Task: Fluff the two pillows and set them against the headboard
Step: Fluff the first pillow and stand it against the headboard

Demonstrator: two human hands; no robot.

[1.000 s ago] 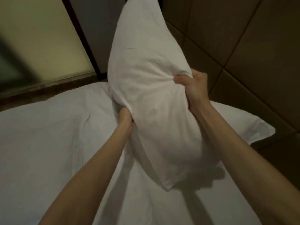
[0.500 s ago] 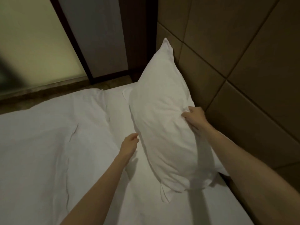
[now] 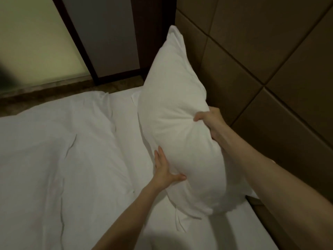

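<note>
Between your hands stands a white pillow (image 3: 178, 134): left hand (image 3: 164, 170) open against it, right hand (image 3: 211, 121) gripping its edge, headboard (image 3: 261, 78) beyond, bed (image 3: 63, 159) beneath.

Dim room: a frosted, pale-yellow glass panel (image 3: 34, 38) fills the upper left, beside a dark-framed grey panel (image 3: 106, 33); brownish floor strip (image 3: 59, 87) below.

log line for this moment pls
step: setting pillow at headboard | left hand: flat on pillow side | right hand: gripping pillow edge | second pillow: not seen
</note>
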